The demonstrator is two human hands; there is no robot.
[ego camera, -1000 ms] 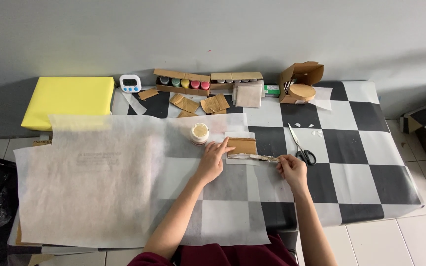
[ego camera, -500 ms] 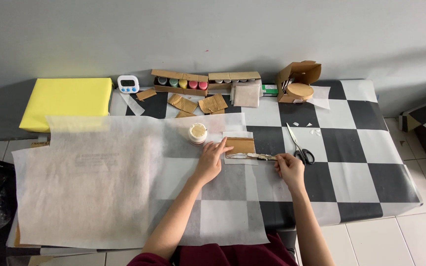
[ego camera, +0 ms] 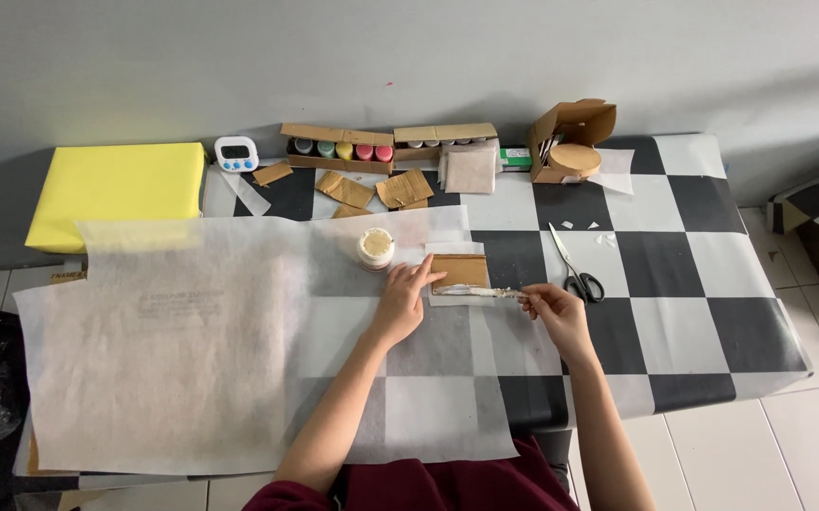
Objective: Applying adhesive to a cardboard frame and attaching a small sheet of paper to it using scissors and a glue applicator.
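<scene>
A small brown card [ego camera: 462, 269] lies on a white slip on the large translucent paper sheet [ego camera: 192, 350]. My left hand [ego camera: 402, 301] rests flat beside it, fingertips pressing the card's left edge. My right hand [ego camera: 551, 308] grips the handle end of a thin flat spatula-like tool [ego camera: 476, 292], whose paste-smeared blade lies along the card's lower edge. A small open jar of pale paste [ego camera: 375, 248] stands just left of the card.
Black-handled scissors [ego camera: 575, 270] lie right of the card. Along the back edge are a yellow wrapped block [ego camera: 116, 189], a small white timer [ego camera: 236, 153], cardboard boxes of paint pots [ego camera: 338, 149], loose brown card pieces [ego camera: 372, 189] and an open cardboard box [ego camera: 569, 142]. The table [ego camera: 712, 284] has a checkered cover.
My hands have stayed at the card. The tool blade has shifted slightly along the card's lower edge.
</scene>
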